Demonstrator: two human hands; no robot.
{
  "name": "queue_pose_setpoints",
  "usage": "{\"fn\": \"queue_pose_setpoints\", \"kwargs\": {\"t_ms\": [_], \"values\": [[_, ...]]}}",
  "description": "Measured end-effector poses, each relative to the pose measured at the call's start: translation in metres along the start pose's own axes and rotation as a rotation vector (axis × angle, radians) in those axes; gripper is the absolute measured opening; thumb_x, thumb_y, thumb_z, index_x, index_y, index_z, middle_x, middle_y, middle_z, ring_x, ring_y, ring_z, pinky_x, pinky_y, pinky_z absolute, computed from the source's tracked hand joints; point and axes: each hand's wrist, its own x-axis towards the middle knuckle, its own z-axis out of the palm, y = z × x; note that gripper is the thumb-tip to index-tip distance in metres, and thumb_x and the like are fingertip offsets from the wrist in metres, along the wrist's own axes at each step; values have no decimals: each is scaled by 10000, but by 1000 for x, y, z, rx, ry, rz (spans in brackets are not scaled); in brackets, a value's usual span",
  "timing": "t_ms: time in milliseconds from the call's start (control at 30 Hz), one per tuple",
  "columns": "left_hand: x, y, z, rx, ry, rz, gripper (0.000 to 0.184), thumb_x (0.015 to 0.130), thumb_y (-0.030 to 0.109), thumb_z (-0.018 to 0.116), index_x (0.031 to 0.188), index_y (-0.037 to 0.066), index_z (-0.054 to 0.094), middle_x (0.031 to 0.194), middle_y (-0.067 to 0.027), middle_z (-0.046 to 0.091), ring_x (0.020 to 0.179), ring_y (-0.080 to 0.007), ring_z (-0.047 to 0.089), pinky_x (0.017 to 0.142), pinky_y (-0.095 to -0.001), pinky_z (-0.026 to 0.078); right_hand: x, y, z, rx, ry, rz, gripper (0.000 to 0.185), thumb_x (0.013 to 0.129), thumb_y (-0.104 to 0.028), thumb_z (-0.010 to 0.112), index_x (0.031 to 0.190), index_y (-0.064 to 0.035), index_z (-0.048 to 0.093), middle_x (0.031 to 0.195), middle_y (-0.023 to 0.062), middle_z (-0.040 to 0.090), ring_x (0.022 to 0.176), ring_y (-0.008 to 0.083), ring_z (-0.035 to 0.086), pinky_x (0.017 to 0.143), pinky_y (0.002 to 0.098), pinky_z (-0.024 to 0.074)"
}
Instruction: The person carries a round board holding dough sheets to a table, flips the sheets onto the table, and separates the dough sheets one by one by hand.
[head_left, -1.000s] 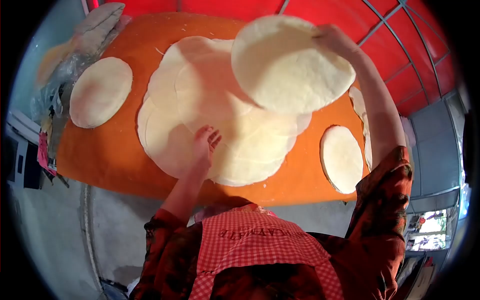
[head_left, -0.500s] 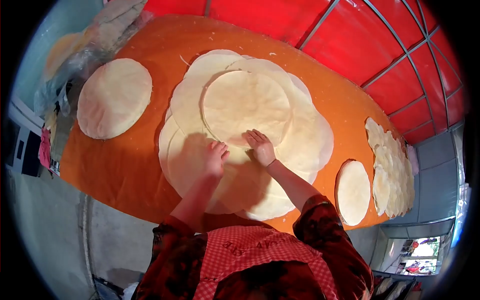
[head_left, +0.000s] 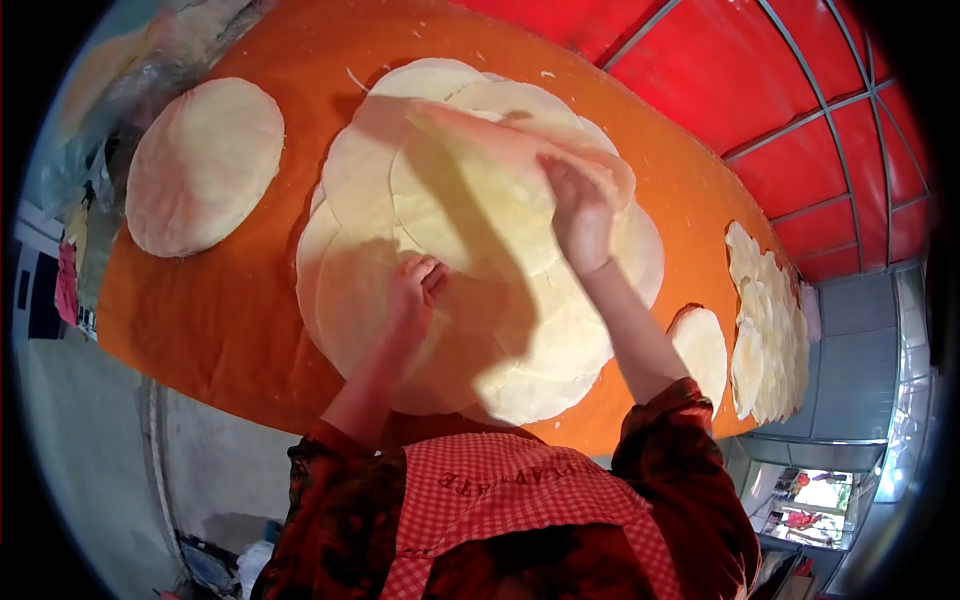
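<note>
Large thin round dough sheets [head_left: 350, 330] lie overlapping in a flower-like ring on the orange tabletop. At the top of the pile, a round dough sheet [head_left: 500, 140] is partly raised and blurred by motion. My right hand [head_left: 582, 220] holds it up by its right side; the fingertips are partly hidden against the dough. My left hand [head_left: 418, 285] is low over the left-middle of the pile, fingers curled, with no dough visible in them. Shadows of my arms fall across the sheets.
A round stack of dough [head_left: 205, 165] sits at the left of the orange table [head_left: 220, 340]. To the right are another round dough piece [head_left: 703, 350] and a heap of ruffled sheets [head_left: 770, 330]. Clear plastic [head_left: 100, 150] hangs at the far left; a red panelled wall [head_left: 720, 90] stands behind.
My right hand has moved up and to the right, lifting part of the top dough sheet. My left hand has shifted slightly left and curled more. The whole view has tilted a little.
</note>
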Motion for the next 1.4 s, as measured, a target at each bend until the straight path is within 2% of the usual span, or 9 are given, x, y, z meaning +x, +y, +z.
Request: {"fn": "queue_pose_setpoints", "kwargs": {"t_ms": [333, 433, 533, 700, 833, 933, 1033, 1100, 1400], "values": [[-6, -6, 6, -7, 47, 8, 273, 889, 121, 525, 1144, 52, 456, 1071, -89, 566, 983, -234, 578, 846, -357, 493, -121, 8, 87, 222, -369, 132, 243, 769, -99, 557, 988, -81, 663, 971, 140, 658, 914, 301, 630, 784, 392, 500], [4, -4, 5, 11, 5, 16, 279, 882, 115, 511, 1143, 26, 465, 1099, -111, 562, 991, -250, 569, 880, -387, 477, -42, 69, 75, -190, -497, 84, 206, 807, -93, 531, 950, -78, 679, 868, 188, 654, 782, 339, 635, 707, 421, 496], [-2, -2, 8, 31, -38, 6, 252, 876, 114, 504, 1108, 17, 496, 1086, -112, 577, 984, -247, 567, 898, -392, 464, 80, 151, 38, 114, -408, 216, 171, 816, -146, 510, 846, -56, 652, 767, 215, 620, 706, 386, 601, 638, 461, 479], [-3, 4, 14, -15, -74, -35, 149, 874, 75, 502, 1017, 42, 521, 952, -94, 583, 896, -231, 589, 845, -381, 489, 172, 134, -55, -171, -107, 63, 215, 806, -146, 533, 960, -84, 670, 780, 212, 620, 718, 358, 623, 621, 419, 483], [-3, 4, 17, -46, 15, -21, 149, 878, 78, 504, 1022, 45, 521, 952, -79, 581, 902, -223, 585, 838, -376, 485, 103, 55, -48, -67, 111, -131, 211, 801, -139, 589, 984, -128, 693, 815, 132, 666, 712, 283, 646, 585, 367, 488], [1, -2, 5, -53, -82, 11, 267, 866, 102, 521, 1119, 20, 501, 1045, -106, 571, 999, -262, 565, 914, -408, 462, -3, 27, 29, 203, -87, 20, 239, 793, 22, 527, 973, -35, 674, 961, 137, 670, 871, 252, 650, 762, 355, 524], [1, 0, 4, -35, -46, -12, 279, 858, 106, 544, 1122, 28, 497, 1022, -100, 563, 993, -265, 563, 910, -410, 468, -107, 15, 101, -37, -520, -95, 330, 725, -59, 569, 1049, -57, 634, 1114, 110, 622, 1014, 264, 602, 788, 346, 515], [-2, 2, 5, -33, -36, -19, 285, 851, 104, 549, 1123, 34, 497, 1032, -96, 561, 995, -258, 563, 911, -405, 469, -113, 0, 92, 84, -261, -101, 359, 703, -97, 579, 1057, -52, 615, 1156, 109, 600, 1090, 273, 563, 852, 363, 485], [8, -3, 5, -9, -170, 0, 391, 875, 184, 497, 1237, 45, 452, 1244, -91, 513, 1124, -246, 512, 954, -404, 436, -119, -6, 83, 100, -314, -96, 352, 727, -113, 575, 1075, -56, 580, 1173, 91, 567, 1130, 261, 520, 896, 394, 438]]}}
